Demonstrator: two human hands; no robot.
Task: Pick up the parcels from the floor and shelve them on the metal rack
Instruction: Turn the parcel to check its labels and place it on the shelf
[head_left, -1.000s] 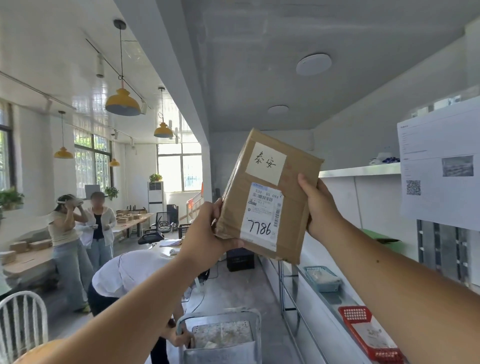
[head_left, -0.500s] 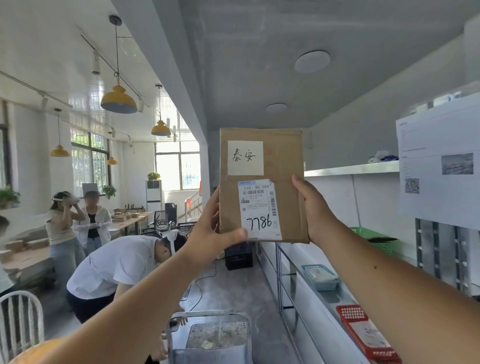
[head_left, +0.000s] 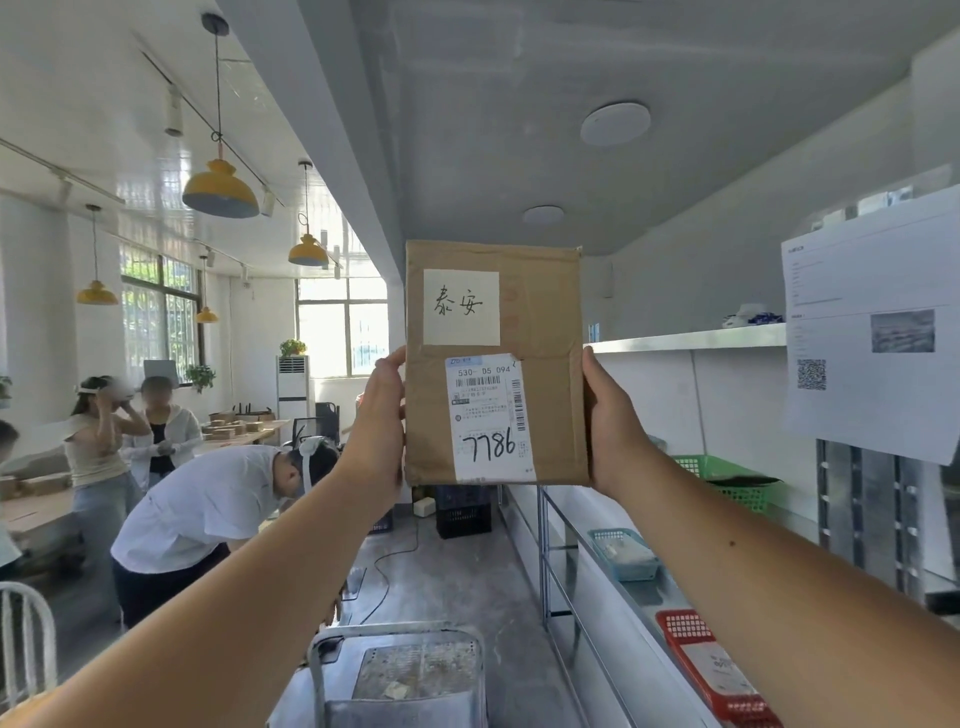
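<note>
A brown cardboard parcel (head_left: 545, 332) is held upright at head height in front of me. It carries a white handwritten note and a shipping label marked 7786. My left hand (head_left: 376, 415) grips its left edge and my right hand (head_left: 610, 421) grips its right edge, both near the lower half. The metal rack (head_left: 691, 340) runs along the right wall, with its upper shelf level with the parcel's middle and a lower shelf below my right arm.
On the rack's lower shelf sit a green basket (head_left: 727, 480), a teal basket (head_left: 626, 553) and a red basket (head_left: 711, 670). A metal cart (head_left: 400, 675) stands below. A person in white (head_left: 208, 514) bends over at left, with two more people behind. A printed sheet (head_left: 872, 332) hangs at right.
The parcel has turned from tilted to upright and square to me. My left thumb has moved off its front to the edge. The person in white has raised up slightly.
</note>
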